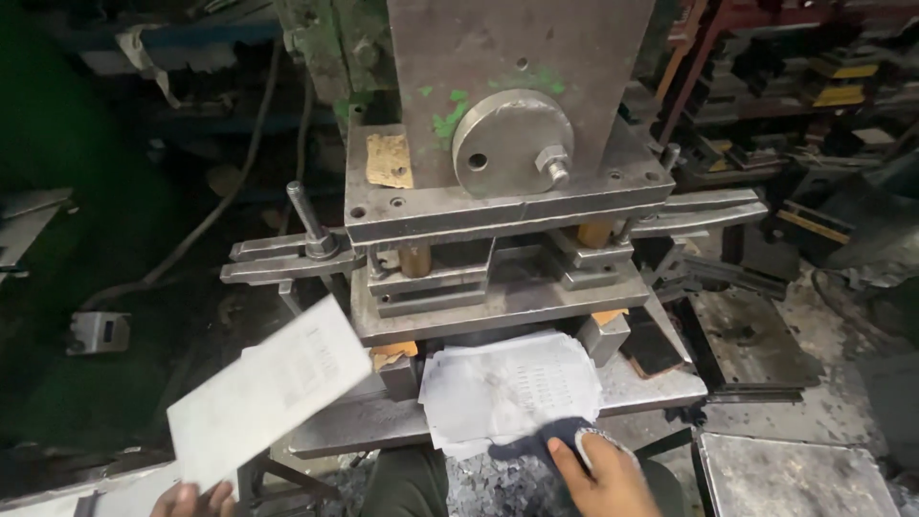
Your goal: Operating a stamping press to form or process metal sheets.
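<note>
Sheet metal blank [268, 402], pale and blurred, tilts up at the lower left, pinched at its bottom corner by the left hand [191, 500], whose fingers close on its edge. Right of it, a stack of similar blanks [507, 388] lies on the press bed [354, 421], just in front of the die set [498, 278]. At the stack's lower right edge the right hand [598, 474] rests with fingers together, touching a dark cloth [541, 442]; whether it grips anything I cannot tell.
</note>
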